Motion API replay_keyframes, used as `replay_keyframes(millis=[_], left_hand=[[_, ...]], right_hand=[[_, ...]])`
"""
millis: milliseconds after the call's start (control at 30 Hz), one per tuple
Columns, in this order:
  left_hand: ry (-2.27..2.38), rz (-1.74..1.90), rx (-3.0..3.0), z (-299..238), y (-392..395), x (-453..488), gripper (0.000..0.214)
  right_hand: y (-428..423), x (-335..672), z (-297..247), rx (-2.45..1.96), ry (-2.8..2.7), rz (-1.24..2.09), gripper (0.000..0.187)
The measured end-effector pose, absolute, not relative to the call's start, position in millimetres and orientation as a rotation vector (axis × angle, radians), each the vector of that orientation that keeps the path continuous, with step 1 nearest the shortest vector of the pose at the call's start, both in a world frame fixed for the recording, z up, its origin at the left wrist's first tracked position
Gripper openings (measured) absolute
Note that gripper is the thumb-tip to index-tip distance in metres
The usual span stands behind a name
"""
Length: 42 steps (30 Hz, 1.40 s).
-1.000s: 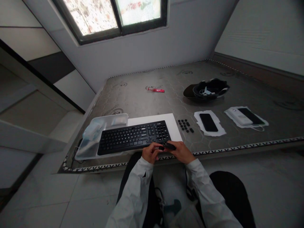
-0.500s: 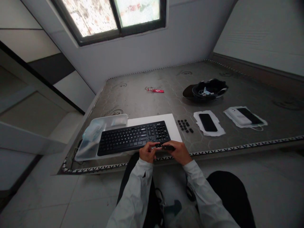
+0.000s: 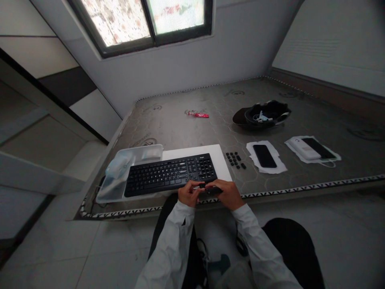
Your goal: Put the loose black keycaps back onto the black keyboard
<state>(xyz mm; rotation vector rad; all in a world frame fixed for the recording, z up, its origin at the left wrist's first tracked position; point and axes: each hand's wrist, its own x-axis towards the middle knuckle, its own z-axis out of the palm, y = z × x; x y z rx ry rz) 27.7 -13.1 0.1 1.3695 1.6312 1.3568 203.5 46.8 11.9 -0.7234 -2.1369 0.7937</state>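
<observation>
Close together at the keyboard's lower right corner, both hands are closed. My left hand [image 3: 189, 194] pinches a small black keycap [image 3: 202, 185] between thumb and fingertips. Held in my right hand [image 3: 229, 194] is a dark slim tool [image 3: 213, 190], its tip against or very near the keycap; its kind is unclear. The black keyboard [image 3: 162, 177] lies just beyond, partly on a white board [image 3: 221, 160] and partly over a clear plastic tray [image 3: 104, 192]. Its number pad looks bare of some caps. Several loose black keycaps [image 3: 235, 159] lie in rows right of the board.
A black phone [image 3: 264, 155] lies on white paper to the right. Farther right, a white device [image 3: 307, 149] with a cable rests beside another dark phone. Behind are a dark cap [image 3: 264, 114] holding small items and a red packet [image 3: 198, 115]. The mattress edge [image 3: 270, 193] runs close in front.
The tool in my right hand has tilted slightly, and both hands have shifted a little. The view has moved slightly; the keyboard and loose keycaps stay put.
</observation>
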Motion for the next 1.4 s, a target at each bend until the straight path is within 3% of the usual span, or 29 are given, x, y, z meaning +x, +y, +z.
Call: replay_keyframes(millis=[333,533,767,1133,1400], left_hand=[[1.658,1.353,1.409,2,-14,29,0.025],[1.73,1.408,1.377,5,-12,31,0.024],[1.89,1.36,1.397,22,-2,29,0.033],[1.544,1.422,1.017,10,11,54,0.047],[1.539,1.407,1.067,6,9,47,0.042]], right_hand=[[45,203,12,-0.725,-2.108,0.737,0.032],[44,195,14,-0.964,-1.885,0.843,0.016],[51,190,12,-1.225,-1.688,0.983,0.035],[52,191,16,-1.088,-1.678,1.036,0.023],[56,201,19,-1.028,-1.86,0.888,0.014]])
